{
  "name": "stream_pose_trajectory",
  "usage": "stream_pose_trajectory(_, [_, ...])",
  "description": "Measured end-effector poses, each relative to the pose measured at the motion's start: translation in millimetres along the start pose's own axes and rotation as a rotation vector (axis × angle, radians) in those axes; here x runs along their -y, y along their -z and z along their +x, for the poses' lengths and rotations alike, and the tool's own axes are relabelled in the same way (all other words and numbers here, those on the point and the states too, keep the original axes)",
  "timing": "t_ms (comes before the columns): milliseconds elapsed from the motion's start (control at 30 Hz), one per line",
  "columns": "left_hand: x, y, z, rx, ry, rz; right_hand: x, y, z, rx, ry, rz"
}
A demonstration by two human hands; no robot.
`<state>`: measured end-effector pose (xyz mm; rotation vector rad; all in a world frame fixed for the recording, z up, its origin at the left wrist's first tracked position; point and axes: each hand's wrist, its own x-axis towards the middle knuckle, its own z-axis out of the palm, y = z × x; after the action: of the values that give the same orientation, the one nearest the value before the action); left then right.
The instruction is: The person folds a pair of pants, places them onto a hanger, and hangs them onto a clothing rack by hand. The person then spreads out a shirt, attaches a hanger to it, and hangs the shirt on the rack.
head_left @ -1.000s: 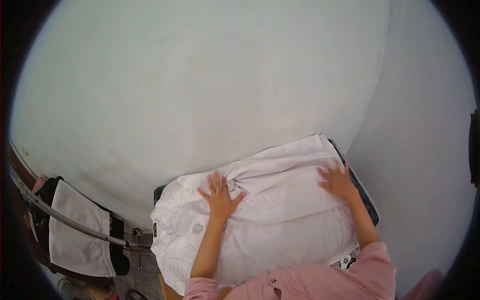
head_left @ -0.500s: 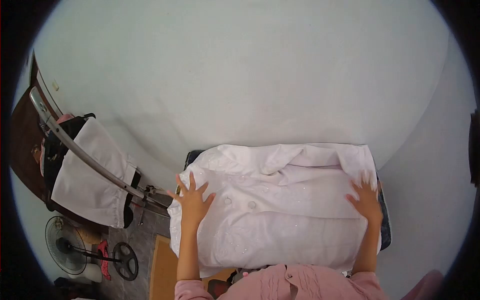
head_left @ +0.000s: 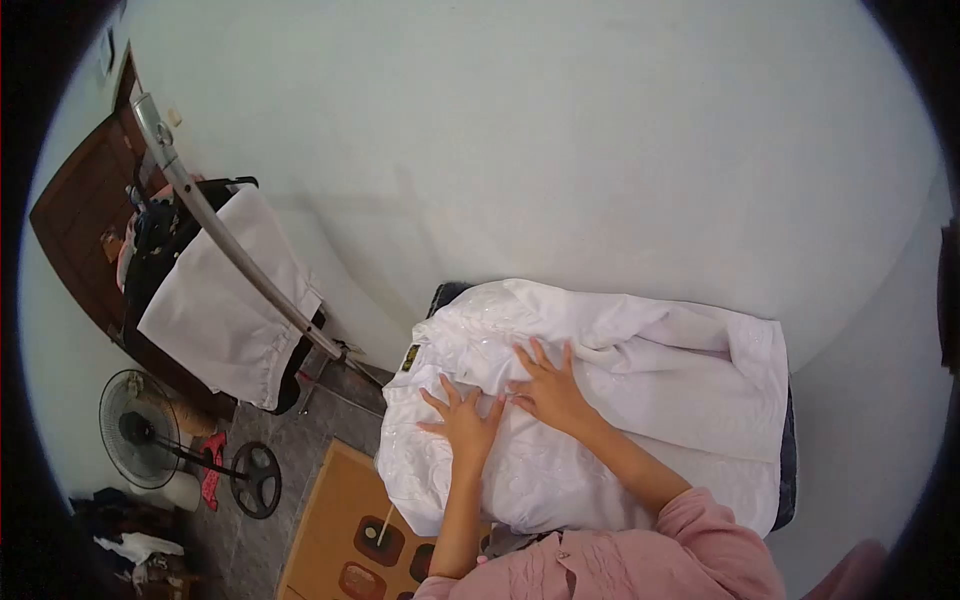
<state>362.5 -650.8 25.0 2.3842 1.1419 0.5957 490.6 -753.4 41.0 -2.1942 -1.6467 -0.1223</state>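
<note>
A white long-sleeved garment (head_left: 690,410) with shiny embroidered patches lies spread on a dark padded surface (head_left: 788,460). A small dark label (head_left: 411,357) shows at its collar, on the left end. Near the upper chest, my left hand (head_left: 466,425) rests on the cloth with fingers spread. My right hand (head_left: 550,390) lies just right of it, also with spread fingers on the fabric. The two thumbs are close together. Neither hand visibly grips anything.
At left, a metal rail (head_left: 235,250) slants in front of a hanging white cloth (head_left: 235,310). A standing fan (head_left: 140,430) is on the grey floor. A brown patterned board (head_left: 345,500) lies below the garment's left end. The wall (head_left: 600,150) rises behind.
My right hand has moved left from the garment's right end to its chest, beside my left hand. My left hand has shifted inward. The view has turned slightly left.
</note>
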Motion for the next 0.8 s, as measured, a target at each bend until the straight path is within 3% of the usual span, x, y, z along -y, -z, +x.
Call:
stream_pose_trajectory(200, [-14.6,-9.2,17.5,0.080,0.055,0.004,-7.3,-12.1,2.8,-0.067,-0.070,-0.004])
stream_pose_trajectory(367, [-2.7,-32.7,20.7,-0.038,-0.058,-0.170,-5.1,-5.3,5.8,-0.063,-0.119,0.071])
stream_pose_trajectory(567, [6.6,-38.6,23.9,-0.083,-0.044,-0.352,5.1,1.3,13.8,-0.057,-0.185,0.048])
stream_pose_trajectory(767, [6.6,-31.3,22.6,-0.118,-0.175,-0.354,13.5,-4.7,20.4,-0.027,-0.297,0.028])
stream_pose_trajectory(800, [7.7,-31.3,22.8,-0.114,-0.178,-0.351,15.3,-10.4,18.0,-0.113,-0.270,0.038])
